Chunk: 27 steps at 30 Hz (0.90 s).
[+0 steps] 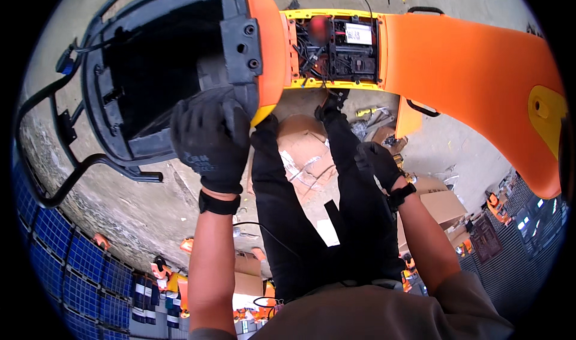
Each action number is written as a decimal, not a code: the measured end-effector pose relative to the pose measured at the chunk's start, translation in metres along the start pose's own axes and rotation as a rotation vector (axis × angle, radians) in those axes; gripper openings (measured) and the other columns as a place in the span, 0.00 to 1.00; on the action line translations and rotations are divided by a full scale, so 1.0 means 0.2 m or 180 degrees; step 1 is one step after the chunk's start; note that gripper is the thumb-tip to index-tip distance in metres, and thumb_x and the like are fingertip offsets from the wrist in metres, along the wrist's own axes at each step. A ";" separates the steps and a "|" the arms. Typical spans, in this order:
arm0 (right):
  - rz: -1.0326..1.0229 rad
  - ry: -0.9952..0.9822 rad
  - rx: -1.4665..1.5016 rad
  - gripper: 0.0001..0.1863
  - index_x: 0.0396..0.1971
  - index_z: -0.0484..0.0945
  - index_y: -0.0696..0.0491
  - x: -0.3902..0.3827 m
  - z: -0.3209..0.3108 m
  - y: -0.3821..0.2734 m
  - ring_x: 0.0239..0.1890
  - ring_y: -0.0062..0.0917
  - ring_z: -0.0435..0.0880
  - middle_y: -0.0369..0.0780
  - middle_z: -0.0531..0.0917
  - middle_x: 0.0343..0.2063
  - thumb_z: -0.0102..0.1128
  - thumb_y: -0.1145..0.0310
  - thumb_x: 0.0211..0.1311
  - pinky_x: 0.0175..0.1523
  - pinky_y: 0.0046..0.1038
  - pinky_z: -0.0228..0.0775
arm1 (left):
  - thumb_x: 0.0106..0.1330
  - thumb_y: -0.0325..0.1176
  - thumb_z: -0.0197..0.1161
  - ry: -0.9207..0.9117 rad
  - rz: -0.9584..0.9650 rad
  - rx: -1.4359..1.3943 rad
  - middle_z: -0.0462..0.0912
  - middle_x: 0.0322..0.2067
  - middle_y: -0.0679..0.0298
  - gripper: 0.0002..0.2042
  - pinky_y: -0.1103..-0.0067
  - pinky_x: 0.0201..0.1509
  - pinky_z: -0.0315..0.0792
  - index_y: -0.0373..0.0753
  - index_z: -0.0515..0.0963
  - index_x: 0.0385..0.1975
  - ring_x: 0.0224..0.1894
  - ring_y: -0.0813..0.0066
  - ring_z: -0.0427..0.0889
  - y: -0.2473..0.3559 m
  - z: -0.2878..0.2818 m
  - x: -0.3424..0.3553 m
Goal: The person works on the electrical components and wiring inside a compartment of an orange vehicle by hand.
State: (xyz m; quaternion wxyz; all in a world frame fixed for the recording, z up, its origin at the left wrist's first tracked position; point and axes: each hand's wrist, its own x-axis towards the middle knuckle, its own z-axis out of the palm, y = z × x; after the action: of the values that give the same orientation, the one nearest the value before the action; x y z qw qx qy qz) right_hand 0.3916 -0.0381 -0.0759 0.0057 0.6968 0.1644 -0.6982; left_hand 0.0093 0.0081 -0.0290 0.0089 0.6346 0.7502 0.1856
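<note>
A large black open compartment [99,109] with a thick rim is fixed to an orange and yellow machine body [273,58] at the upper left. My left hand [210,139], in a dark glove, is closed over the compartment's near right rim; its fingertips are partly hidden. Just beyond the fingers a greyish blurred patch shows inside the dark compartment. By my right knee, my gloved right hand [382,165] has its fingers curled; whether anything is in them is hidden. Between the orange panels, an open bay [336,49] shows wires, black parts and a white-labelled box.
A long orange panel [468,64] stretches right. A bent black tube frame [45,202] juts out left. Flattened cardboard [303,148] lies between my legs, a yellow-handled screwdriver [367,111] farther right. Cardboard boxes [441,205] stand beside my right forearm; blue crates [54,238] line the lower left.
</note>
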 end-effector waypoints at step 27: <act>-0.2731 -0.0785 -0.1964 0.14 0.46 0.76 0.58 0.78 0.43 -0.44 0.36 0.32 0.83 0.45 0.82 0.34 0.58 0.67 0.63 0.44 0.31 0.73 | 0.47 0.26 0.61 -0.0233 -0.0145 0.1124 0.79 0.53 0.55 0.31 0.66 0.61 0.72 0.39 0.68 0.58 0.56 0.56 0.78 -0.08 -0.03 -0.27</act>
State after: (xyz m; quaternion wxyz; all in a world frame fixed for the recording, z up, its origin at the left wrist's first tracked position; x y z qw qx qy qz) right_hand 0.2834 0.0602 -0.2108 -0.0563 0.4460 0.6295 -0.6337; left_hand 0.0033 -0.0460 -0.0407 -0.0712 0.6154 0.7845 0.0275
